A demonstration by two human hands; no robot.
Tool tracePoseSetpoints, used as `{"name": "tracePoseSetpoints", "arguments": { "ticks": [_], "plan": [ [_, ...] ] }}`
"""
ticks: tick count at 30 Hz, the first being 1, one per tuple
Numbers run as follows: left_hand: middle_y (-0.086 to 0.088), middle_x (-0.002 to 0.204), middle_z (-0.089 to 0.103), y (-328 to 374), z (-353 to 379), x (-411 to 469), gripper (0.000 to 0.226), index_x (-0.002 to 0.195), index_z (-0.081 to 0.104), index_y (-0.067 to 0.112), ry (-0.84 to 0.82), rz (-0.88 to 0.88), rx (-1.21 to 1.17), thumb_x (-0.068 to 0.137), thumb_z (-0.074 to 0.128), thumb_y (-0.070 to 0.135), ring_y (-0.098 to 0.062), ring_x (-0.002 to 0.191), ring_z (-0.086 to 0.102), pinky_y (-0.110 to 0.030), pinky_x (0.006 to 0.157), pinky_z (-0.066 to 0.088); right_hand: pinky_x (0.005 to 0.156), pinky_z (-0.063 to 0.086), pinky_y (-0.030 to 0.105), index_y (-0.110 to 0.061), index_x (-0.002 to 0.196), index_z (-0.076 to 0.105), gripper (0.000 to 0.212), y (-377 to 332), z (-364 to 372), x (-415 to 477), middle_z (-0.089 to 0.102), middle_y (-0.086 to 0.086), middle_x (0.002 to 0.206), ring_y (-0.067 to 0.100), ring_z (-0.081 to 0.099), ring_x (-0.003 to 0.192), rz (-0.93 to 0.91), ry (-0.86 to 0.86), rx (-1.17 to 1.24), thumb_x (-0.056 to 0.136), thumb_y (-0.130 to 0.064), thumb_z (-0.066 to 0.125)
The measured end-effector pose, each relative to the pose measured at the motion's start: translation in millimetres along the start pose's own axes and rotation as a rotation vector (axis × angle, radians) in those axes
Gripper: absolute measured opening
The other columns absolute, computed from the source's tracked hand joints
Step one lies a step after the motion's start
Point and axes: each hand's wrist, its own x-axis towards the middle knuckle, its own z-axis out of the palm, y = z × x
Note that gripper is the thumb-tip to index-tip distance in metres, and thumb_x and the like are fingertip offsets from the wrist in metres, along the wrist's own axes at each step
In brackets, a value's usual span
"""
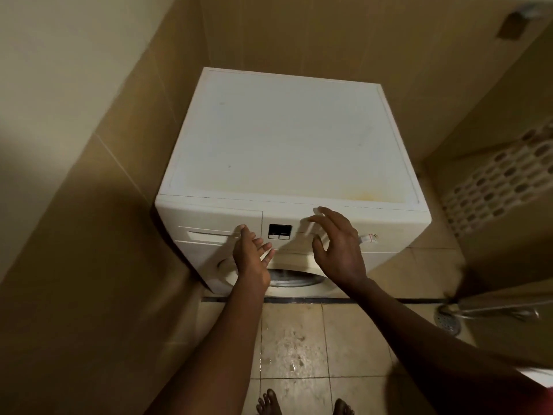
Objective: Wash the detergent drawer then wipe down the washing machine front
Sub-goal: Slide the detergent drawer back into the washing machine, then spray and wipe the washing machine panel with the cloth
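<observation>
White washing machine [287, 139] stands in a tiled corner, seen from above, front panel toward the person at 6 o'clock. Detergent drawer [209, 235] is in the panel's top-left section, at 9 o'clock from the small dark display [279, 232]. It looks pushed in, level w/ the panel.

Left hand [253, 259] comes up from 6 o'clock w/ fingers straight and slightly fanned, pointing to approx. 12. The longest fingertip touches the drawer's right end, just beside the display. It holds nothing.

Right hand [338, 253] is in front of the control strip, at 3 o'clock from the display. Its fingers are spread wide and lightly curved, thumb apart, nothing in them (fingertips are blurred, so can't tell if they touch the panel).

Round door [287, 278] sits below the panel at 6 o'clock from the display, partly hidden btwn the two wrists. A small red-and-white label [369, 237] is at the panel's right end, too blurred to read. The machine's top has a yellowish stain [365, 194] near its front edge, at approx. 5 o'clock.

Floor tiles [287, 339] in front of the machine are beige w/ wet patches. A round metal drain [447, 320] lies at 4 o'clock from the door, w/ a chrome shower fitting [493, 307] just beside it. Bare toes [269, 402] show at 6 o'clock of the view. An oval-patterned strip [502, 181] runs at 3 o'clock, right of the machine.
</observation>
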Motion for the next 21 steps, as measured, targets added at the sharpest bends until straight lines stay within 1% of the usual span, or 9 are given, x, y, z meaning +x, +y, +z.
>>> {"name": "tracePoseSetpoints", "arguments": {
  "ticks": [2,4,7,12,14,18,20,21],
  "plan": [
    [-0.007,0.091,0.057,-14.6,11.5,-9.7,0.031,0.093,0.058,0.014,-0.058,-0.015,0.059,0.097,0.051,0.044,-0.023,0.08,0.061,-0.034,0.07,0.052,0.096,0.035,0.029,-0.023,0.114,0.063,0.04,12.4,-16.7,-10.1,0.054,-0.005,0.132,0.015,0.047,0.122,0.076,0.025,-0.062,0.077,-0.007,0.06],
    [-0.006,0.087,0.057,-23.3,23.1,-18.5,0.027,0.094,0.059,0.014,-0.121,-0.032,0.095,0.097,0.054,0.04,-0.022,0.078,0.06,-0.034,0.069,0.052,0.094,0.035,0.032,-0.025,0.114,0.062,0.039,25.4,-29.7,-20.5,0.053,-0.006,0.128,0.017,0.049,0.118,0.133,0.008,-0.101,0.077,-0.01,0.06],
    [-0.005,0.083,0.056,-38.5,43.1,-31.5,0.026,0.094,0.059,0.015,-0.208,-0.056,0.192,0.096,0.055,0.041,-0.021,0.072,0.058,-0.034,0.069,0.051,0.091,0.04,0.04,-0.024,0.116,0.062,0.04,51.1,-52.8,-40.4,0.052,-0.001,0.129,0.022,0.05,0.116,0.216,-0.041,-0.179,0.077,-0.014,0.063],
    [-0.004,0.084,0.059,-79.3,74.0,-62.5,0.023,0.102,0.06,0.013,-0.423,-0.088,0.456,0.094,0.06,0.035,-0.02,0.067,0.059,-0.032,0.066,0.048,0.094,0.04,0.045,-0.022,0.121,0.059,0.041,93.8,-94.2,-79.4,0.048,0.006,0.133,0.027,0.046,0.122,0.368,-0.044,-0.222,0.081,-0.017,0.062],
    [-0.004,0.084,0.06,-102.0,85.8,-75.6,0.02,0.103,0.061,0.015,-0.479,-0.097,0.527,0.094,0.061,0.033,-0.02,0.067,0.059,-0.03,0.064,0.047,0.094,0.042,0.045,-0.02,0.122,0.057,0.042,110.4,-111.7,-98.1,0.048,0.007,0.133,0.028,0.046,0.12,0.421,-0.03,-0.215,0.081,-0.017,0.062],
    [-0.004,0.09,0.063,-153.0,107.8,-95.9,0.018,0.099,0.062,0.019,-0.527,-0.106,0.631,0.09,0.066,0.034,-0.021,0.074,0.062,-0.032,0.067,0.05,0.089,0.049,0.046,-0.018,0.121,0.057,0.043,150.2,-147.9,-137.2,0.048,0.008,0.13,0.03,0.055,0.11,0.528,-0.029,-0.154,0.078,-0.022,0.058],
    [-0.004,0.094,0.063,-179.3,119.0,-107.3,0.016,0.098,0.061,0.021,-0.538,-0.123,0.679,0.09,0.066,0.034,-0.022,0.079,0.063,-0.032,0.068,0.05,0.088,0.051,0.042,-0.016,0.12,0.058,0.043,170.0,-167.9,-158.7,0.049,0.008,0.128,0.028,0.057,0.105,0.565,0.006,-0.134,0.077,-0.022,0.058],
    [-0.004,0.095,0.064,-191.8,124.5,-113.1,0.015,0.098,0.061,0.022,-0.548,-0.126,0.706,0.09,0.066,0.033,-0.022,0.081,0.062,-0.032,0.068,0.05,0.087,0.051,0.038,-0.015,0.119,0.059,0.042,177.4,-178.7,-168.3,0.051,0.009,0.127,0.025,0.057,0.101,0.578,0.036,-0.131,0.077,-0.019,0.059]
  ]
}}
